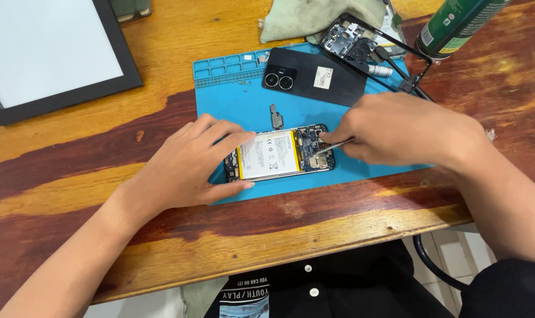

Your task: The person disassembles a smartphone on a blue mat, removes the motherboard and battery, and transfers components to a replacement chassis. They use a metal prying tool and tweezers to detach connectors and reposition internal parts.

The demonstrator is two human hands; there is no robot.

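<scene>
An opened phone (291, 153) lies on a blue work mat (244, 97), its white battery and blue circuit board showing. My left hand (191, 162) rests on the phone's left end, thumb and fingers holding it steady. My right hand (397, 129) pinches metal tweezers (332, 145), whose tips touch the circuit board at the phone's right end. A small dark metal part (276, 116) lies on the mat just above the phone.
The black back cover (314, 76) with two camera rings lies at the mat's far side, beside a black phone frame (361, 41) and a grey cloth (314, 17). A green spray can (456, 23) stands far right. A black-framed white panel (50, 53) sits far left.
</scene>
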